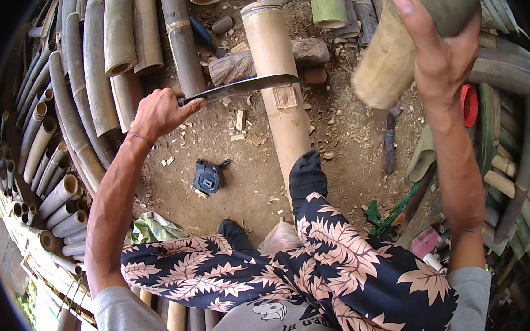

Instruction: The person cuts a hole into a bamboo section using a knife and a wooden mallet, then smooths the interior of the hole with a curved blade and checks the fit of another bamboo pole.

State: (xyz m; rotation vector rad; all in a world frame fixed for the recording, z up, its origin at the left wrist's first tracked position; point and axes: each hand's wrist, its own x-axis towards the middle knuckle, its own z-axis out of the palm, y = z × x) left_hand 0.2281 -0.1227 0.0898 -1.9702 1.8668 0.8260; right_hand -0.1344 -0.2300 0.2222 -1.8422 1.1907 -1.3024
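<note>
My left hand (158,116) is closed round the handle of a machete (244,87), whose dark blade lies across a pale bamboo pole (289,130). Just below the blade, a squarish notch (285,97) with rough, split fibres shows in the pole. The pole's far part rests on a rough wooden block (233,68), and my dark-covered foot (307,176) is against its near part. Raised at the upper right, my right hand (445,60) grips a thick bamboo piece (387,71), slightly blurred and held apart from the machete.
A tape measure (208,176) lies on the dirt among wood chips. To the right are a knife (390,141) and a red ring-shaped object (469,105). Bamboo poles (95,73) crowd the left, and more bamboo (510,74) is piled on the right.
</note>
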